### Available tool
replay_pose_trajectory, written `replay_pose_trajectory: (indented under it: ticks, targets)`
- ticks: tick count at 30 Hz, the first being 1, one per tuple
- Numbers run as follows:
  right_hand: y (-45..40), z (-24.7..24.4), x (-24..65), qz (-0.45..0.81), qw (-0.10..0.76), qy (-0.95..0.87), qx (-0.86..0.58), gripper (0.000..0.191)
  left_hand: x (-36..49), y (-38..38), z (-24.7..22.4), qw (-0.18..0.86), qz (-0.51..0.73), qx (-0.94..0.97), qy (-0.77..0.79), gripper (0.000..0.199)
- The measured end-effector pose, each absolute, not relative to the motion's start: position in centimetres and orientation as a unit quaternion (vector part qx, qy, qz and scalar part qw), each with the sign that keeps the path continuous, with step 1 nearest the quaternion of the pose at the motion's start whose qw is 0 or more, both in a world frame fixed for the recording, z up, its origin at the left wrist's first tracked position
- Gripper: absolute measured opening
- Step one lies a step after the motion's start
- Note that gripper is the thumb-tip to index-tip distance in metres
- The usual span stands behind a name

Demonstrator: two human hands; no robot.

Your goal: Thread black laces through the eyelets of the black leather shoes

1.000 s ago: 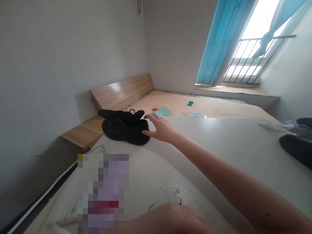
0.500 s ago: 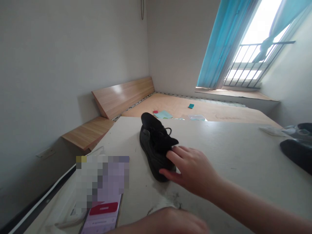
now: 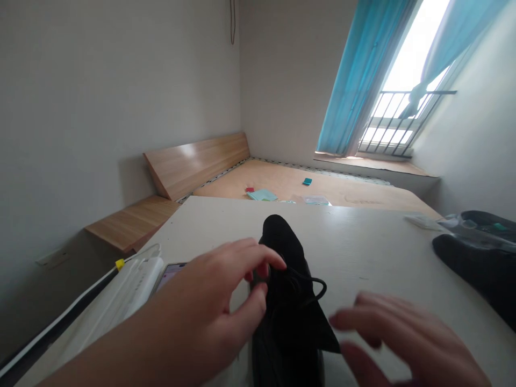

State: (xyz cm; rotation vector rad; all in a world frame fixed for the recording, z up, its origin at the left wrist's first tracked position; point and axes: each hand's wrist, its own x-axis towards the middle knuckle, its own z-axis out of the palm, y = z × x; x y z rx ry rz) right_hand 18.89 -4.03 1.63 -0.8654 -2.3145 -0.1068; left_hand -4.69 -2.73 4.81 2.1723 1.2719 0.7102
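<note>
Black shoe bottom centre, near end cropped. Left hand beside laces, fingers half-open, contact unclear. Right hand blurred, fingers apart.

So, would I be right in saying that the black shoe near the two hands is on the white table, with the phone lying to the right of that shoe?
Not quite: the head view shows the phone to the left of the black shoe, partly hidden by the left hand. The shoe is indeed on the white table, near both hands.
</note>
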Motion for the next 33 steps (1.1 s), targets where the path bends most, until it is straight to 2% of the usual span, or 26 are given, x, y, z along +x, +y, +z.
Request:
replay_pose_trajectory:
  ticks: [2,4,7,9,12,14,17,20,22,25,27,30,33]
  targets:
    - [-2.0,2.9,18.1,-0.041,0.33,-0.86,-0.387,0.012,-4.2,-1.4,5.5,0.151,0.18,0.83,0.506,0.032]
    - [-0.1,3.7,16.8,-0.066,0.256,-0.866,-0.423,0.019,-3.7,-0.1,5.9,0.077,0.084,0.843,0.526,0.038]
    - [1.7,3.8,14.9,-0.035,0.095,-0.888,-0.449,0.038,-3.2,1.0,5.7,0.049,-0.006,0.849,0.526,0.034]
    - [2.0,3.4,14.1,-0.012,0.046,-0.896,-0.441,0.04,-3.2,1.1,5.3,0.06,-0.016,0.86,0.507,0.028]
    - [2.3,3.1,14.4,0.007,0.041,-0.911,-0.41,0.017,-3.6,0.9,4.9,0.08,-0.019,0.875,0.478,0.025]
    - [2.8,3.3,15.5,0.117,0.073,-0.912,-0.386,0.007,-3.9,0.8,4.8,0.09,-0.017,0.879,0.468,0.025]
    - [4.6,4.2,18.3,0.342,0.163,-0.847,-0.373,0.026,-4.2,1.1,4.9,0.115,-0.003,0.878,0.464,0.029]
    - [6.7,5.2,21.5,0.415,0.207,-0.772,-0.434,0.048,-4.2,1.6,4.8,0.153,0.013,0.877,0.456,0.037]
    - [8.0,5.2,23.3,0.44,0.174,-0.747,-0.467,0.05,-4.1,1.9,4.6,0.166,0.02,0.877,0.451,0.04]
    - [9.4,4.2,24.8,0.457,0.061,-0.746,-0.481,0.048,-4.1,2.2,4.6,0.168,0.036,0.877,0.449,0.039]
    - [9.8,3.5,24.9,0.454,0.017,-0.748,-0.484,0.046,-4.1,2.2,4.9,0.176,0.06,0.874,0.448,0.038]
    - [9.7,3.4,24.1,0.445,0.037,-0.764,-0.465,0.048,-4.2,2.1,5.7,0.241,0.155,0.845,0.451,0.034]
    - [8.8,4.2,22.6,0.498,0.119,-0.767,-0.387,0.047,-4.1,2.0,6.5,0.315,0.261,0.794,0.45,0.033]
